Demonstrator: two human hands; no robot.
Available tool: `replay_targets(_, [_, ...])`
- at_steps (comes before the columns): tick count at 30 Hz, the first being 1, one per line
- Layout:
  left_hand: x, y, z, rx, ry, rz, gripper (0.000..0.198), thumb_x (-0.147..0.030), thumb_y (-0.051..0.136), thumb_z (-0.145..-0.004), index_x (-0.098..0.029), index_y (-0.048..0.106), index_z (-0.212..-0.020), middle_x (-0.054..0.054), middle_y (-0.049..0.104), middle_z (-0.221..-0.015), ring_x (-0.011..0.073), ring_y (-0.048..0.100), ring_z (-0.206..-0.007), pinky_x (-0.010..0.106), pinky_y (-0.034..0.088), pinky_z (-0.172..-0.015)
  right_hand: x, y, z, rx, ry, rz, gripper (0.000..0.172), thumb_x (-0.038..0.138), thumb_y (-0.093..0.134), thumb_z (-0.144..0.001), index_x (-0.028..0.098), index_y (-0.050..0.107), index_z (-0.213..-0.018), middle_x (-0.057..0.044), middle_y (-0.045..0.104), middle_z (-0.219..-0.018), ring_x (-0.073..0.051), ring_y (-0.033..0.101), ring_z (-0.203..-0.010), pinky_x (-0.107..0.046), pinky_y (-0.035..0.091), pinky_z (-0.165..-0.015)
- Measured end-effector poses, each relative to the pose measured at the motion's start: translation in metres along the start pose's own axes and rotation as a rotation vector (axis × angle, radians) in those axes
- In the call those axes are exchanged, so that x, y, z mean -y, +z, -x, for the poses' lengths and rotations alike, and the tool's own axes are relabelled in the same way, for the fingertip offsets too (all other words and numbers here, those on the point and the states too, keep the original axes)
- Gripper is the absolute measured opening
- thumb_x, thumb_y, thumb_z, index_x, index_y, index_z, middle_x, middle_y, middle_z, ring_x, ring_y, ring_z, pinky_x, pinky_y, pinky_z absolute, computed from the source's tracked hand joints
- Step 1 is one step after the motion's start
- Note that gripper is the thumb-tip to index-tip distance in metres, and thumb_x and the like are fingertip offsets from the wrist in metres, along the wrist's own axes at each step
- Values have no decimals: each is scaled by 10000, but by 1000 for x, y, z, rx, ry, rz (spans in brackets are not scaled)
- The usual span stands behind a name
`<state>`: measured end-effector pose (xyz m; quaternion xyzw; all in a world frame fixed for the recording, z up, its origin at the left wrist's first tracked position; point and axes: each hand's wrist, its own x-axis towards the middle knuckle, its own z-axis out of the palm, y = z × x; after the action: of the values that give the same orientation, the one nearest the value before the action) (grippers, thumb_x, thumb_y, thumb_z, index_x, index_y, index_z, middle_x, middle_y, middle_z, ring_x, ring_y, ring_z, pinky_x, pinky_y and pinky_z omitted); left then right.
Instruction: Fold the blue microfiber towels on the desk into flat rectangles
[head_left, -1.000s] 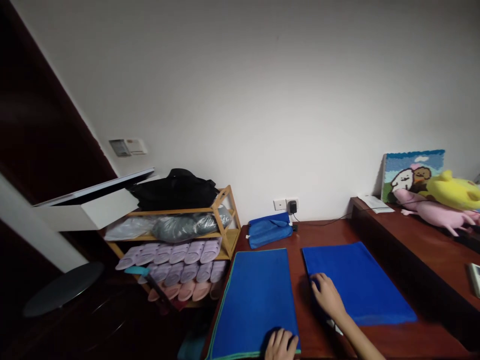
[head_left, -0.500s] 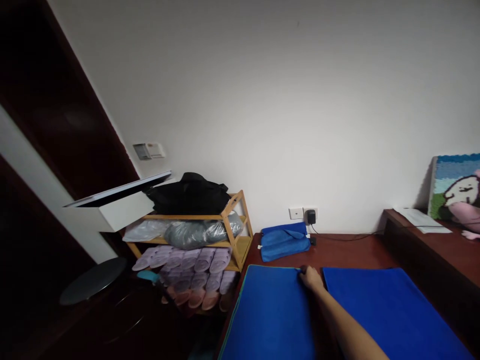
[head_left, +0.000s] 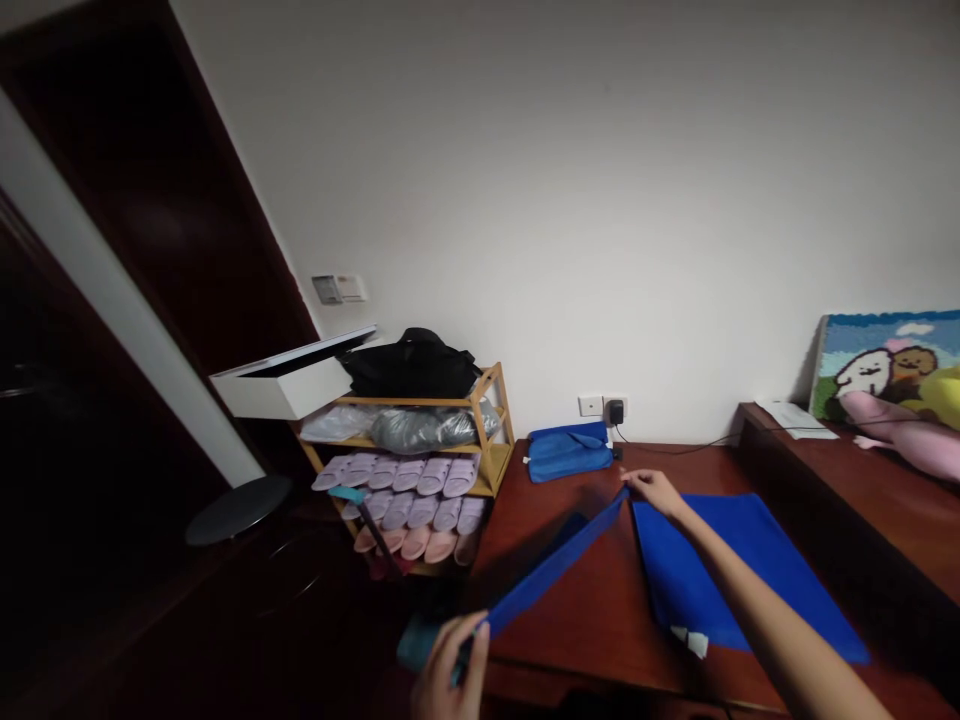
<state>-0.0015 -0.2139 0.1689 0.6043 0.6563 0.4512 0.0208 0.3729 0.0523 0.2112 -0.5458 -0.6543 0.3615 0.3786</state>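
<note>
Left hand (head_left: 448, 668): thumb and fingers pinched on near corner of blue cloth (head_left: 559, 565). Cloth now stretched slantwise above table (head_left: 577, 622); lay flat earlier. Right hand (head_left: 654, 490): fingers pinched together on far corner.

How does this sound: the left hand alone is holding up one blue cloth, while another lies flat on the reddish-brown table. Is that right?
Not quite: the left hand isn't alone. The head view shows the right hand gripping the other end of the raised blue cloth. Another, the flat blue cloth, does lie on the reddish-brown table.
</note>
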Motion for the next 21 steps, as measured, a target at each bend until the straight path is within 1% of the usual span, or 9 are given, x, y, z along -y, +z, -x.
replay_targets(3, [-44, -53, -36, -129, -26, 167, 432, -606, 517, -948, -250, 757, -997, 75, 779, -1027, 281, 726, -988, 403, 608, -895, 35, -47, 47, 67, -127, -10, 424, 461, 645, -818, 151, 754, -1086, -64, 776, -909, -210, 711, -847, -332, 554, -825])
replay_targets(5, [-66, -76, -53, -188, -40, 252, 420, -609, 589, -908, -227, 753, -963, 79, 784, -1017, 274, 728, -986, 389, 598, -912, 60, -79, 83, 74, -253, 80, 393, 472, 658, -835, 187, 753, -1089, -57, 780, -946, -225, 715, -890, -349, 545, -862])
replay_targets(7, [-82, -89, -64, -209, -60, 340, 414, -611, 653, -862, -219, 753, -953, 77, 788, -1021, 270, 729, -990, 380, 591, -923, 84, -108, 122, 18, -341, 204, 371, 517, 624, -887, 211, 758, -1050, -65, 778, -984, -236, 713, -921, -360, 540, -880])
replay_targets(9, [-95, -95, -71, -185, -74, 436, 422, -611, 704, -817, -212, 753, -943, 72, 790, -991, 266, 736, -957, 365, 599, -890, 106, -135, 160, -45, -397, 312, 389, 563, 590, -923, 229, 765, -1022, -69, 763, -1001, -236, 705, -934, -359, 540, -883])
replay_targets(11, [-109, -96, -76, -120, -75, 523, 424, -602, 747, -778, -202, 753, -918, 64, 788, -924, 258, 743, -889, 346, 610, -824, 123, -159, 197, -86, -437, 395, 409, 593, 571, -939, 243, 774, -1001, -71, 739, -1001, -231, 696, -936, -349, 543, -872])
replay_targets(14, [-130, -96, -79, -2, -41, 608, 411, -575, 787, -750, -194, 760, -904, 52, 783, -849, 245, 742, -824, 322, 610, -763, 135, -192, 249, -98, -452, 447, 399, 592, 562, -955, 259, 778, -991, -72, 725, -1047, -222, 690, -978, -328, 543, -896])
replay_targets(16, [-145, -95, -77, 66, -1, 628, 395, -561, 791, -753, -193, 771, -897, 54, 783, -837, 242, 739, -811, 312, 607, -743, 133, -212, 280, -77, -419, 453, 371, 573, 567, -963, 271, 775, -1021, -61, 740, -1066, -216, 698, -989, -308, 549, -899])
replay_targets(18, [-158, -93, -72, 123, 41, 627, 366, -547, 785, -766, -197, 781, -872, 59, 786, -847, 242, 736, -806, 311, 608, -737, 123, -230, 308, -62, -362, 468, 347, 557, 588, -959, 282, 771, -1065, -54, 757, -1060, -214, 710, -963, -291, 565, -860])
replay_targets(21, [-174, -86, -67, 222, 117, 613, 298, -503, 768, -798, -211, 796, -850, 58, 786, -862, 238, 734, -805, 303, 606, -740, 100, -252, 338, -121, -288, 474, 353, 558, 640, -927, 288, 768, -1115, -68, 769, -1088, -237, 715, -966, -298, 582, -836])
